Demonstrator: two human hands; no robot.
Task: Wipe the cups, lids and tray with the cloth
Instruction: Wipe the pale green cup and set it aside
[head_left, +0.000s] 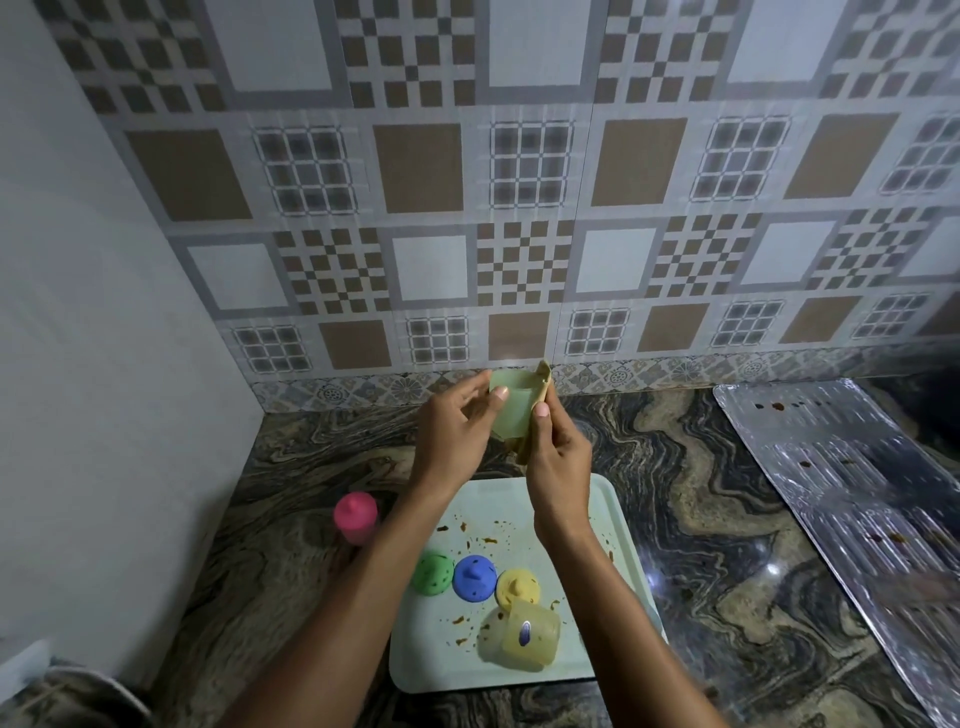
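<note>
left hand (457, 431) + right hand (558, 457): pale green cup (511, 402) held with cloth (540, 387) | stained tray (602, 499) below

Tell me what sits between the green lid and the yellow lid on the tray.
The blue lid sits between the green lid and the yellow lid, all in a row on the stained tray, as the head view shows.

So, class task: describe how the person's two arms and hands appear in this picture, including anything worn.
Both forearms are bare, with no sleeves in view. The left hand and right hand show no gloves, rings, watch or bangles, and the visible thumbnails look short and unpainted.
</note>
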